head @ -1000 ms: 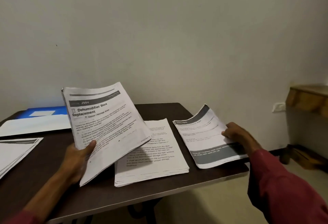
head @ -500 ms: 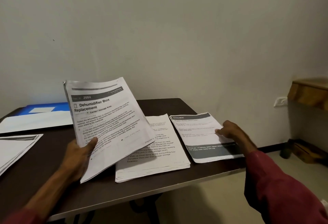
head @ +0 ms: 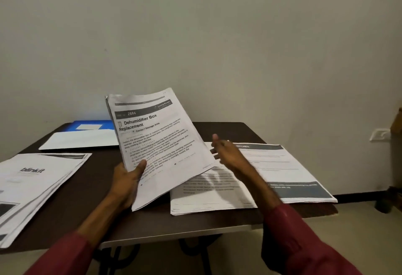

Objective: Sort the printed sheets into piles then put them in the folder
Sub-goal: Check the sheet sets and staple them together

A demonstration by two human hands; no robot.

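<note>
While three piles [head: 208, 198] sit on the counter [head: 87, 198], sorting looks halfway: left hand [head: 128, 179] grips a thick stack [head: 156, 144], right hand [head: 226, 155] has loose, empty fingers [head: 214, 150]; folder [head: 106, 125] comes later.

The held stack [head: 156, 142] hides part of the blue folder [head: 87, 122].

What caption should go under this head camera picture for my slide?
A left hand holds up a stack of printed sheets while the right hand hovers open beside it.
</note>
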